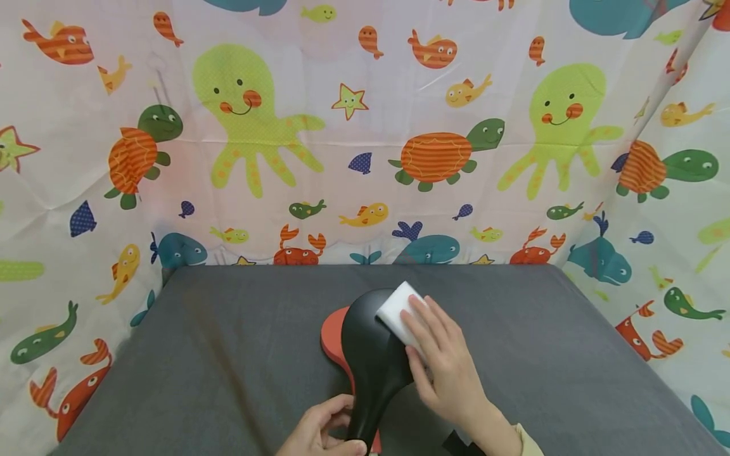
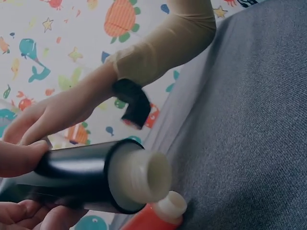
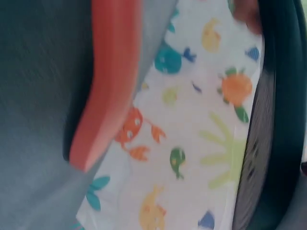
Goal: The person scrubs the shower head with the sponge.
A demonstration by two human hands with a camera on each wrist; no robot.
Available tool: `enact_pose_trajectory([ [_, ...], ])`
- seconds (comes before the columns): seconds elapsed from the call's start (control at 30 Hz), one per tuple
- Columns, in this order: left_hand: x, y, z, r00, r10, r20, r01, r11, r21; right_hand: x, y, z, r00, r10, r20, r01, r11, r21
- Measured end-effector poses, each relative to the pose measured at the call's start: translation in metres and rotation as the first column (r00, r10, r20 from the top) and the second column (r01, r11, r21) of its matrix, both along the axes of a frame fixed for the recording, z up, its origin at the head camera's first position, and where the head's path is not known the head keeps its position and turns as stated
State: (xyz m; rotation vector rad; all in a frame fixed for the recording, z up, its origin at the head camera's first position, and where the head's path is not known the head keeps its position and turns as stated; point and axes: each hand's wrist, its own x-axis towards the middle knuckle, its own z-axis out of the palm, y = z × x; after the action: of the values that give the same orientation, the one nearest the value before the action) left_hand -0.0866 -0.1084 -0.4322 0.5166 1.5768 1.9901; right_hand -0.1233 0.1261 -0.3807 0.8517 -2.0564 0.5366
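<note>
A black handheld shower head [image 1: 371,354] is held up at a slant, its rounded back toward the head camera. My left hand [image 1: 322,427] grips its handle near the bottom; the left wrist view shows a white threaded end [image 2: 156,177] sticking out there. With my right hand [image 1: 450,364] I hold a white sponge block [image 1: 399,310] against the back of the head, fingers over the block. Behind the black one, partly hidden, is a red shower head [image 1: 332,332]. In the right wrist view the black rim [image 3: 288,120] edges a grey face with small holes.
A grey cloth-covered table [image 1: 239,342] spreads beneath both hands. Around its back and sides hangs a white curtain [image 1: 342,57] printed with sea animals. A black strap [image 2: 132,103] sits at my right wrist.
</note>
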Motion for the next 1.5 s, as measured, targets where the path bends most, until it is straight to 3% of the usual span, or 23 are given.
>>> enact_pose_trajectory([
  [0.1,-0.001,-0.001,-0.003,1.0,-0.004,0.021,0.003,0.998,0.056,0.015,-0.01,-0.008,0.994,0.104,-0.021,-0.102,0.99,0.095],
  [0.2,-0.001,-0.001,-0.004,1.0,0.001,-0.031,0.002,0.996,0.093,0.028,-0.018,-0.017,0.982,0.187,-0.014,-0.181,0.962,0.203],
  [0.33,-0.001,-0.001,-0.003,0.997,-0.01,-0.076,0.019,0.992,0.128,0.03,-0.019,-0.019,0.973,0.225,-0.05,-0.207,0.947,0.245],
  [0.5,0.001,-0.001,-0.001,0.999,-0.039,0.032,0.034,0.988,0.153,0.013,-0.005,-0.006,0.991,0.09,-0.103,-0.082,0.994,0.076],
  [0.6,0.001,-0.001,0.0,0.999,-0.033,0.037,0.028,0.989,0.146,0.007,0.001,0.0,0.999,-0.017,-0.051,0.017,1.0,-0.015],
  [0.67,0.001,-0.001,-0.001,0.999,-0.032,0.036,0.027,0.988,0.149,0.008,0.001,0.001,0.999,-0.043,-0.026,0.042,0.999,-0.033],
  [0.73,0.001,-0.001,-0.002,0.999,-0.036,0.037,0.03,0.987,0.158,0.011,-0.004,-0.001,0.999,-0.017,-0.042,0.016,1.0,-0.014],
  [0.83,0.001,-0.001,-0.003,0.998,-0.046,0.029,0.04,0.982,0.187,0.021,-0.016,-0.008,0.993,0.092,-0.071,-0.087,0.994,0.072],
  [0.9,0.0,-0.001,-0.004,0.999,-0.035,-0.016,0.038,0.98,0.194,0.028,-0.024,-0.014,0.982,0.168,-0.084,-0.155,0.978,0.142],
  [1.0,0.0,0.0,-0.005,0.997,-0.015,-0.072,0.029,0.981,0.194,0.033,-0.028,-0.017,0.976,0.213,-0.047,-0.199,0.958,0.204],
  [1.07,0.0,-0.001,-0.004,0.997,-0.016,-0.073,0.029,0.982,0.189,0.031,-0.026,-0.014,0.978,0.201,-0.057,-0.186,0.961,0.204],
  [1.2,0.0,-0.003,-0.002,0.998,-0.055,0.016,0.051,0.983,0.178,0.019,-0.013,-0.002,0.992,0.103,-0.071,-0.095,0.99,0.1],
  [1.37,-0.002,-0.004,-0.005,0.994,-0.102,-0.03,0.104,0.99,0.09,0.005,0.002,0.013,0.999,-0.038,-0.011,0.038,0.999,-0.037],
  [1.5,-0.002,-0.004,-0.003,0.987,-0.143,-0.073,0.144,0.989,0.013,-0.004,0.01,0.022,0.996,-0.076,0.046,0.081,0.992,-0.097],
])
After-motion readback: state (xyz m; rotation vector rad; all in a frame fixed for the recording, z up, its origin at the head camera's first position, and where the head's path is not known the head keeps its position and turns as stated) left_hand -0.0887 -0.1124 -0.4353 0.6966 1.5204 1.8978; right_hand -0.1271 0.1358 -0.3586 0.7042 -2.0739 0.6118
